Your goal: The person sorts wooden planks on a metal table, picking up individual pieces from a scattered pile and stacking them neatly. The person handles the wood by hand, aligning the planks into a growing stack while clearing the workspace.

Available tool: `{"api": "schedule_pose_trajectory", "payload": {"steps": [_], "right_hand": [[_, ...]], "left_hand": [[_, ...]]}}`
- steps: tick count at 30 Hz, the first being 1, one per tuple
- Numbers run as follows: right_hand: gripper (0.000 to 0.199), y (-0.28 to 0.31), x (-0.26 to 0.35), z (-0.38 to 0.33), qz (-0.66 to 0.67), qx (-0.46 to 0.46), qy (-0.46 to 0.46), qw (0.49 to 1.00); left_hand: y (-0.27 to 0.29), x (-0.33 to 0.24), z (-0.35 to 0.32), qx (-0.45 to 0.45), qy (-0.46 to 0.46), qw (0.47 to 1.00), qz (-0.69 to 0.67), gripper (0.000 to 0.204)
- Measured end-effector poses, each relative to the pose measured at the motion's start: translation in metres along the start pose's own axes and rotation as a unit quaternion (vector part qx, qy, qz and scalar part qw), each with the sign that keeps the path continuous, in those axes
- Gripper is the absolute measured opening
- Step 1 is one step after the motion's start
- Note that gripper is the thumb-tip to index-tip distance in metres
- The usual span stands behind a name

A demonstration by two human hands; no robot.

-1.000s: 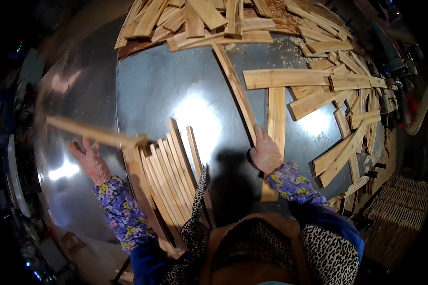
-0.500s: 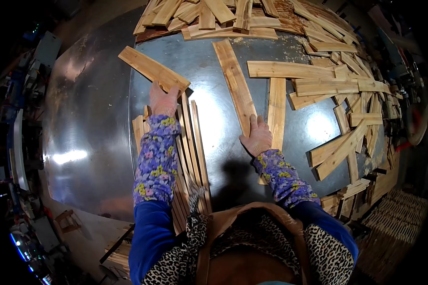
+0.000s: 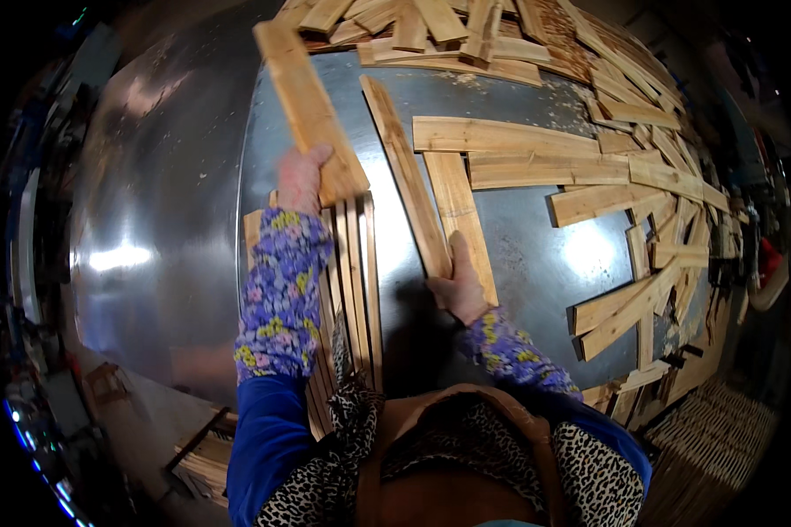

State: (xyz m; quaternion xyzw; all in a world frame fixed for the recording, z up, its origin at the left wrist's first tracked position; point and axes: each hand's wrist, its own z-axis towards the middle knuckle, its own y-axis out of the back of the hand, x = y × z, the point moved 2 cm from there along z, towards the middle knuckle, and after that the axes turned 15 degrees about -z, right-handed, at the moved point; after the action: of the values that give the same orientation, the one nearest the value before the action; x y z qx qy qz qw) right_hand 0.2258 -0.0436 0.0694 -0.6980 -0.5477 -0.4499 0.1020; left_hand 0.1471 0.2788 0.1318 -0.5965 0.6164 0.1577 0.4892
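Left hand (image 3: pixel 301 178) clenched round the near end of a long wooden slat (image 3: pixel 309 111), which angles up and away over the metal surface (image 3: pixel 167 220); right hand (image 3: pixel 460 285) pressed flat, fingers spread, on the near ends of two slats (image 3: pixel 431 202) lying side by side, not gripping them; a row of upright slats (image 3: pixel 351 272) stands on edge just under the left forearm, at the near edge; loose slats (image 3: pixel 642 176) scattered across the far and right side of the surface; a woven basket (image 3: pixel 721 448) low at right.
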Motion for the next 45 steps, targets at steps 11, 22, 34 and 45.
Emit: {"api": "schedule_pose_trajectory", "payload": {"steps": [11,22,34,45], "right_hand": [[0.053,0.14,0.139,0.044,0.104,-0.156,0.151,0.971],[0.096,0.126,0.069,0.188,-0.644,-0.086,0.34,0.68],[0.079,0.079,0.137,0.185,-0.706,0.047,0.488,0.511],[0.098,0.107,0.147,0.237,-0.689,-0.032,0.404,0.601]], "left_hand": [[0.054,0.149,-0.231,0.047,0.048,0.997,0.039,0.039],[0.122,0.218,-0.273,-0.101,-0.008,0.992,0.075,0.058],[0.244,0.186,-0.361,-0.136,-0.065,0.916,0.371,0.051],[0.313,0.251,-0.367,-0.14,-0.119,0.926,0.329,0.045]]}}
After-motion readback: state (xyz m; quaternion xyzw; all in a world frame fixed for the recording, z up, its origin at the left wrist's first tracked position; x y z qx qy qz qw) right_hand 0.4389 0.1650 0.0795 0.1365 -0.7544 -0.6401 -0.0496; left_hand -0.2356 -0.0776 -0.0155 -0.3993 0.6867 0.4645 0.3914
